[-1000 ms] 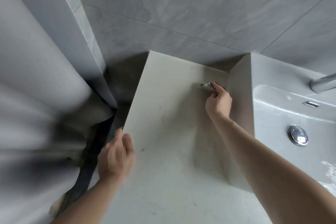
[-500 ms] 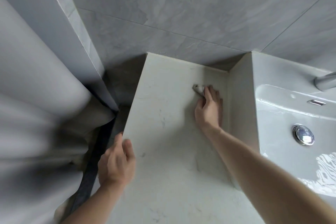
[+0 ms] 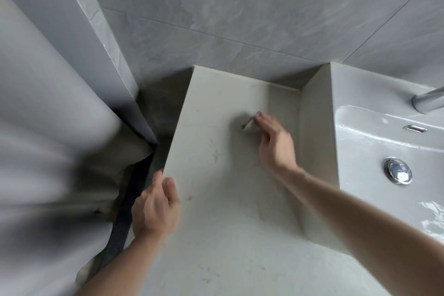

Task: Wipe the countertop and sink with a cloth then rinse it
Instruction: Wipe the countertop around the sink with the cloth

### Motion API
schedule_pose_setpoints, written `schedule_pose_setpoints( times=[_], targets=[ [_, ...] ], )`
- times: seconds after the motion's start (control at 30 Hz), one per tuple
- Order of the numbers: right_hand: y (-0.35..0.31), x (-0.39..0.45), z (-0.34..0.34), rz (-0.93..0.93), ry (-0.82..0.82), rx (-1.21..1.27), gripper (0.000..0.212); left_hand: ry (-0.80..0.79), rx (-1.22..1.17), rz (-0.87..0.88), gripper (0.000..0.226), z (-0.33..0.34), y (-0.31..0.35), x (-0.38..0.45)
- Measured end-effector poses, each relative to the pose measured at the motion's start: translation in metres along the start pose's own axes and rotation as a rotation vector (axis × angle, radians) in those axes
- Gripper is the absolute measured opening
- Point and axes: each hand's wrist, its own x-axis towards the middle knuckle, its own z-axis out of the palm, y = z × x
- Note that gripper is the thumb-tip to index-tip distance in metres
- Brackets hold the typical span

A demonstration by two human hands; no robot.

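Seen from the head camera: right hand (image 3: 274, 144) out over the back part of the pale counter (image 3: 216, 235), fingers curled round a small cloth (image 3: 248, 124), only a blurred corner of it showing at the fingertips, down on the counter top. Left hand (image 3: 156, 209) at the counter's left edge, fingers bent over it, thumb on top. To the right, raised white sink (image 3: 365, 156) with shiny drain plug (image 3: 397, 170) and tap (image 3: 427, 101). Grey curtain (image 3: 48, 127) hanging at left.
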Motion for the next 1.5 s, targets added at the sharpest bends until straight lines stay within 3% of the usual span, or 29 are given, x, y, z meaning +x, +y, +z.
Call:
schedule_pose_setpoints(
  times=[0.13, 0.23, 0.33, 0.43, 0.6, 0.87, 1.0, 1.1, 1.27, 1.4, 1.5],
  targets=[
    [0.017, 0.086, -0.023, 0.163, 0.148, -0.043, 0.052, 0.015, -0.010, 0.021, 0.045, 0.004, -0.004, 0.001],
    [0.035, 0.116, -0.029, 0.271, 0.081, -0.102, 0.055, 0.024, -0.011, 0.024, 0.049, 0.006, -0.005, 0.002],
    [0.049, 0.110, -0.017, 0.239, -0.026, -0.206, 0.060, 0.029, -0.011, 0.021, 0.051, 0.005, -0.004, 0.002],
    [0.051, 0.086, -0.002, 0.272, -0.031, -0.228, 0.066, 0.029, -0.023, 0.013, 0.051, 0.005, -0.004, 0.001],
    [0.029, 0.026, 0.013, 0.362, 0.113, -0.140, 0.053, 0.019, -0.020, 0.009, 0.047, 0.003, -0.003, 0.000],
    [0.003, -0.150, 0.014, 0.225, 0.150, -0.162, 0.058, 0.004, -0.012, -0.013, 0.048, -0.001, 0.000, -0.002],
    [0.008, -0.181, 0.014, 0.183, 0.136, -0.071, 0.058, 0.004, -0.007, -0.002, 0.046, 0.000, 0.001, -0.002],
    [0.001, -0.160, 0.009, 0.255, 0.161, 0.080, 0.062, 0.013, -0.006, -0.004, 0.045, 0.000, 0.001, -0.002],
    [-0.016, -0.064, 0.004, 0.291, 0.336, 0.293, 0.055, 0.035, 0.010, -0.007, 0.050, 0.002, 0.000, -0.001],
    [-0.004, 0.019, 0.006, 0.290, 0.358, 0.248, 0.062, 0.036, 0.007, 0.002, 0.046, 0.002, -0.001, -0.002],
    [0.019, 0.049, 0.008, 0.207, 0.252, 0.033, 0.045, 0.032, -0.001, 0.010, 0.041, 0.003, -0.001, -0.002]
  ],
)
